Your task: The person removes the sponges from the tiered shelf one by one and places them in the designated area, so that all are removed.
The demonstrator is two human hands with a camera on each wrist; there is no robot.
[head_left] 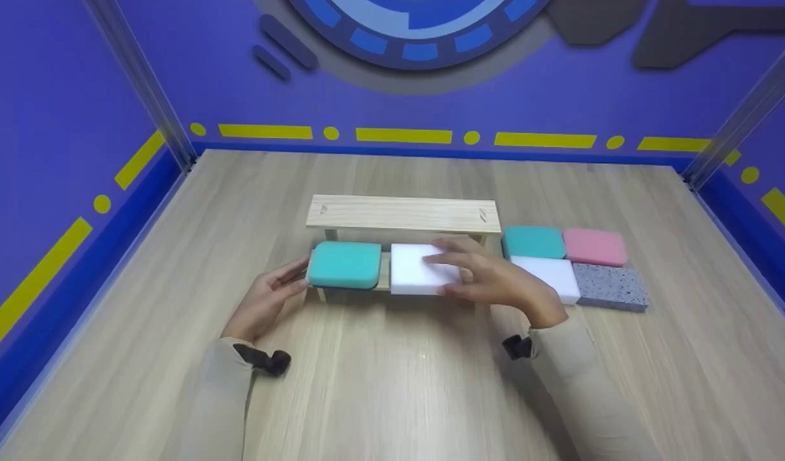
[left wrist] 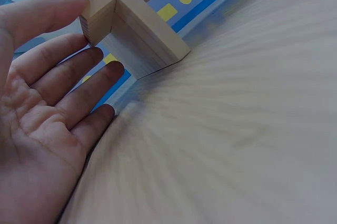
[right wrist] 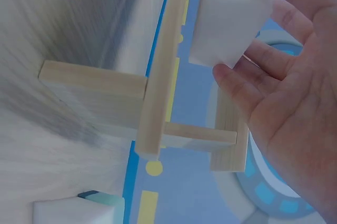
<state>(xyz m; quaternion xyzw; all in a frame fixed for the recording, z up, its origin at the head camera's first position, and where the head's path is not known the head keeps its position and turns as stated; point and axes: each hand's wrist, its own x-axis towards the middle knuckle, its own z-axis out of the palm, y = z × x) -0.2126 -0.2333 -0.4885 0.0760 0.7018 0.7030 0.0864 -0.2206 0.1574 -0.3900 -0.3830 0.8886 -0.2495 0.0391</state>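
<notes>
A small two-tier wooden rack (head_left: 403, 214) stands mid-table. At the left end of its lower board sits a teal sponge (head_left: 346, 264) with a dark underside. My left hand (head_left: 264, 301) touches that end of the board with thumb and index fingertip, its other fingers fairly straight, as the left wrist view shows. A white sponge (head_left: 418, 269) is pinched between the thumb and fingers of my right hand (head_left: 495, 278), to the right of the teal one. In the right wrist view this white sponge (right wrist: 229, 19) is tilted, with a gap between it and the lower board (right wrist: 163, 71).
Right of the rack, a second teal sponge (head_left: 534, 241), a pink sponge (head_left: 595, 247), another white sponge (head_left: 549, 276) and a grey speckled block (head_left: 610, 287) lie close together on the wooden table (head_left: 380, 384). Blue panels (head_left: 405, 109) border the table.
</notes>
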